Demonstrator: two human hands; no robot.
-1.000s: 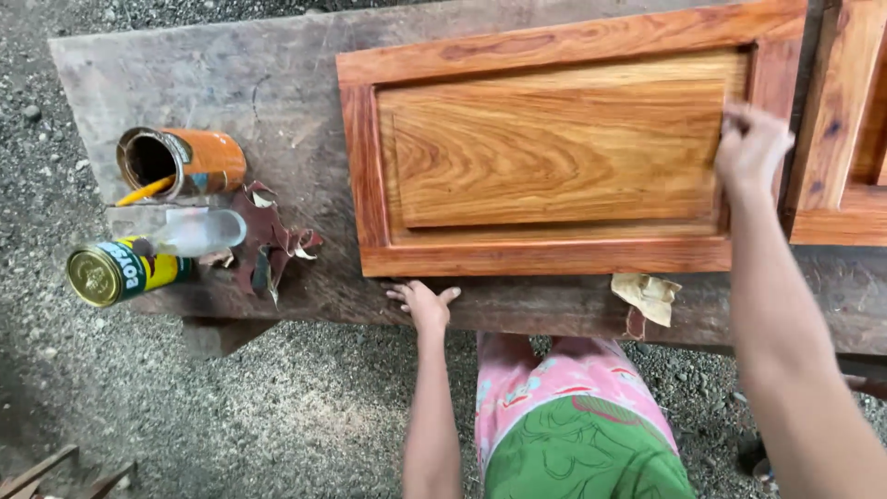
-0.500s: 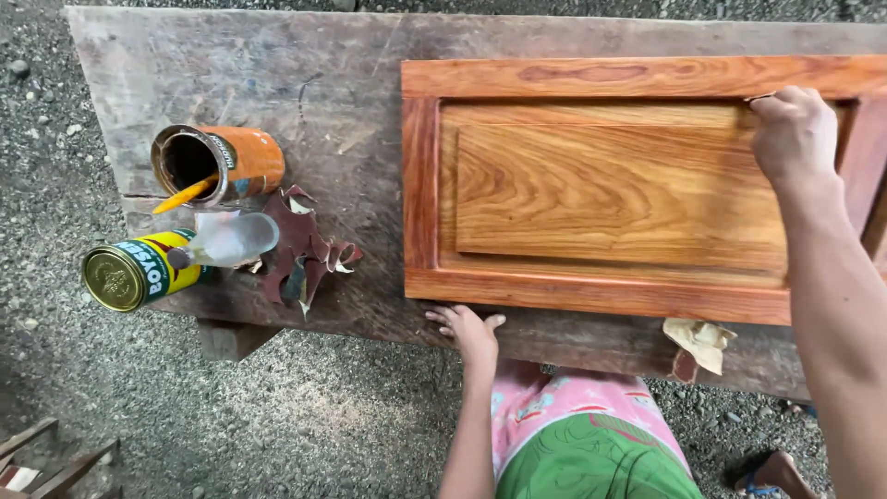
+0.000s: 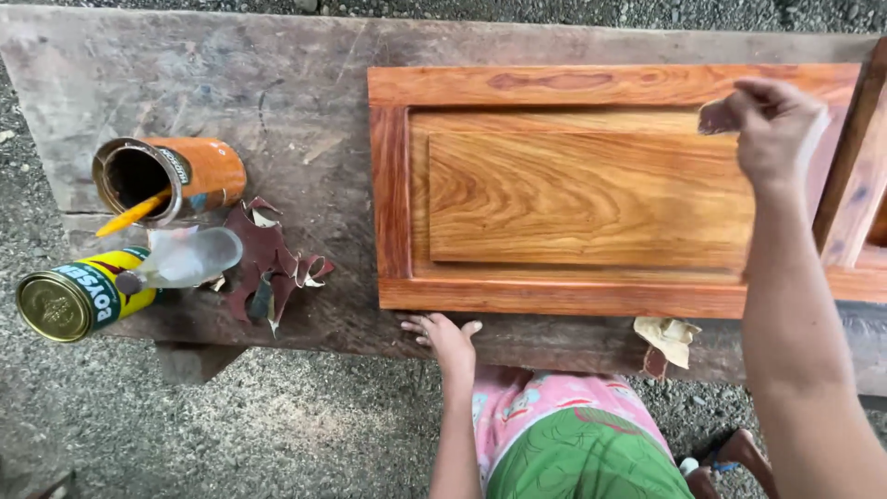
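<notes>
Weathered bench (image 3: 277, 83): door panel (image 3: 591, 194) long axis left-right; right hand (image 3: 776, 129) pinching sandpaper scrap (image 3: 716, 115)

Right hand (image 3: 776, 129) covers the panel's (image 3: 591, 194) top right corner, and whatever it's pinching is too blurry to call. A second panel (image 3: 859, 194) past that hand runs off the frame edge. Can't see inside the orange can (image 3: 171, 176), far left of the left hand (image 3: 448, 337).

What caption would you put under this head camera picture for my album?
Right hand holds a scrap of sandpaper over an orange wooden door panel, left hand on the worn bench.
</notes>
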